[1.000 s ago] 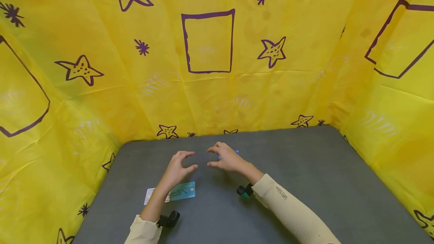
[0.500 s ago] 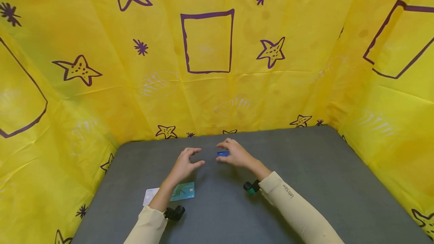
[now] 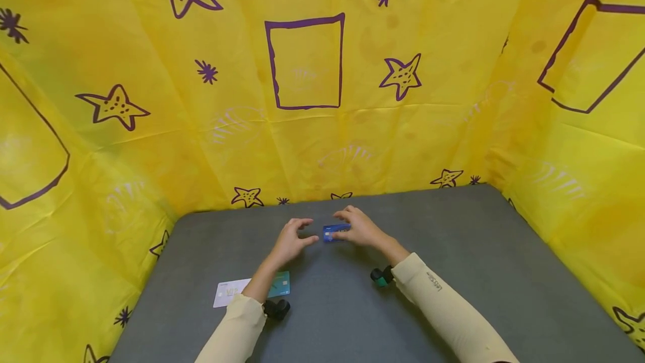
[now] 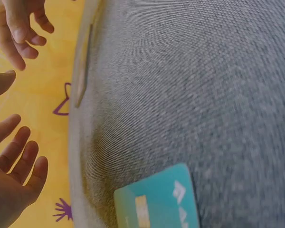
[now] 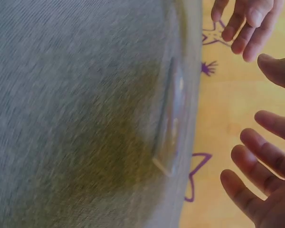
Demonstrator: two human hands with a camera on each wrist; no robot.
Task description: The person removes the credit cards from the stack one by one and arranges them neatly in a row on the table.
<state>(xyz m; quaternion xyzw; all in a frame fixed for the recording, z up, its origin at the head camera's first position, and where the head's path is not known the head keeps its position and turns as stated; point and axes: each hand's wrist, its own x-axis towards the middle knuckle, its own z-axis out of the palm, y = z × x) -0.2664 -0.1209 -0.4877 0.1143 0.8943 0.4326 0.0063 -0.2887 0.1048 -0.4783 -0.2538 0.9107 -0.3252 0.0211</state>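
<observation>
A blue bank card lies on the grey table at the back, partly covered by my right hand in the head view. That hand hovers over it, thumb and fingers spread apart. My left hand hangs in the air just left of the card, fingers bent softly and thumb apart. Nothing shows between the fingers of either hand in the left wrist view. There the blue card appears as a thin slanted sliver; the right wrist view shows the same card edge-on.
Nearer the front left, a white card and a teal card lie side by side, partly hidden under my left forearm. Yellow cloth walls with purple drawings rise behind the table and along both sides.
Both hands have shifted right, the left one approaching the blue card. More of the blue card shows beside the right hand, and the white card is less covered. The cards stay put.
</observation>
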